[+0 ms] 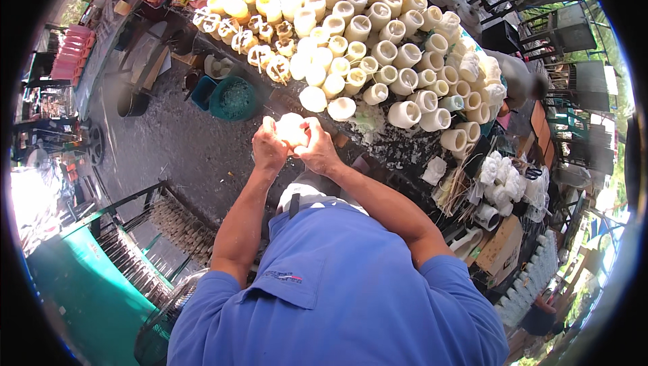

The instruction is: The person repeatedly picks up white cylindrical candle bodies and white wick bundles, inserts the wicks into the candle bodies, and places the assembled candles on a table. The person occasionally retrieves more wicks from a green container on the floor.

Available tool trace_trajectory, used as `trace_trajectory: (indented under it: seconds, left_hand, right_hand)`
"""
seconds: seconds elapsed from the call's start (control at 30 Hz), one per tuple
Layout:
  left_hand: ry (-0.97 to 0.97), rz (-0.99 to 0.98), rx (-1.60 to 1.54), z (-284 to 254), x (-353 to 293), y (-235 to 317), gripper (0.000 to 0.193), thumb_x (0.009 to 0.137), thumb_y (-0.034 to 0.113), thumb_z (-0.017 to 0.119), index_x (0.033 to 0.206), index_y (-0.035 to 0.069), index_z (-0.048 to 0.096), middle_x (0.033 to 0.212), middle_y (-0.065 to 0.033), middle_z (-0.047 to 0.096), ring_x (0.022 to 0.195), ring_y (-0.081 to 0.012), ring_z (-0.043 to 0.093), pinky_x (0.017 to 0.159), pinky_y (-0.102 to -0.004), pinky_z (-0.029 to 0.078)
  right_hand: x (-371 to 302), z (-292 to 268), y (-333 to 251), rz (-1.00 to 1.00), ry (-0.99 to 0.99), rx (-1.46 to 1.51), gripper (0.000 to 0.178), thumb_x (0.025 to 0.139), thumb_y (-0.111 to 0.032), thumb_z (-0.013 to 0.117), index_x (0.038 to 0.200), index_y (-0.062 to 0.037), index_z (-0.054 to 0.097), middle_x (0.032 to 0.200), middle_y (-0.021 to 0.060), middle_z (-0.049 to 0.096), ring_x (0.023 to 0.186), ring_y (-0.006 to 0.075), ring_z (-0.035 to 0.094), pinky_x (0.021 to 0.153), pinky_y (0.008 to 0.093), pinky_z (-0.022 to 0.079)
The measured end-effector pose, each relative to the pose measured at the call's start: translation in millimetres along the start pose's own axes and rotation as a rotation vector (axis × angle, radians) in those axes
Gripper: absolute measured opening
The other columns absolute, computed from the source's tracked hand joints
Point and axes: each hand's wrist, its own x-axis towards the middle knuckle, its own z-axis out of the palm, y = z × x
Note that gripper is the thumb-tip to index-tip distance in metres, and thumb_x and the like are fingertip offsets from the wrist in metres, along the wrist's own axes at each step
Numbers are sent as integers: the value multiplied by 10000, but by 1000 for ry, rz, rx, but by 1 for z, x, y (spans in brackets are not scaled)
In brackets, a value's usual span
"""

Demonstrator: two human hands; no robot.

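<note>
Both my hands are raised in front of me at the near edge of a worktable. Between them is a pale, rounded wax piece (291, 128), bright and partly covered by fingers, so its exact shape is hard to see. My left hand (268, 147) grips its left side with bent fingers. On the other side, my right hand (318, 150) pinches it with thumb and fingers. Just beyond stand many cream cylindrical candles (358, 27), several with hollow tops and wicks. Yellowish candles with cut-out patterns (277, 69) sit at the left end of the group.
Wax scraps (368, 121) litter the table near the candles. A teal basin (233, 98) stands at the left. White carved pieces (503, 177) and a cardboard box (499, 250) lie to the right. A rack of rods (135, 265) and green sheeting (101, 292) are at lower left.
</note>
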Motion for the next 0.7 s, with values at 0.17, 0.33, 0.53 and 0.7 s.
trace_trajectory:
  seconds: [0.17,0.33,0.53,0.7]
  left_hand:
    - [43,127,13,-43,-15,33,372,791,81,788,1042,45,515,819,-141,607,699,-275,630,645,-374,511]
    - [-120,-337,-706,-79,-19,5,594,849,245,851,1321,92,523,1050,-30,664,901,-186,653,735,-354,557]
    - [-81,-489,-1204,-65,-2,-45,506,826,42,776,1299,-9,604,1177,-120,694,1091,-248,692,970,-389,568]
    - [-62,-402,-1324,-87,10,-62,505,831,78,675,1312,-47,590,1224,-152,669,1150,-303,664,1034,-420,533]
  right_hand:
    - [31,-3,1,-444,46,-342,430,793,-29,716,1199,-4,574,905,194,656,823,391,675,757,399,570]
    - [42,10,-19,-131,-114,-47,421,754,56,656,1172,4,669,1111,129,728,946,201,729,801,358,594]
    - [27,-7,-74,-223,-488,-515,794,804,-141,729,1527,-3,430,1541,347,411,1423,483,453,1164,514,410]
    - [16,-6,-102,-797,133,-344,1030,906,-433,763,1638,20,197,1665,358,167,1543,494,250,1244,564,275]
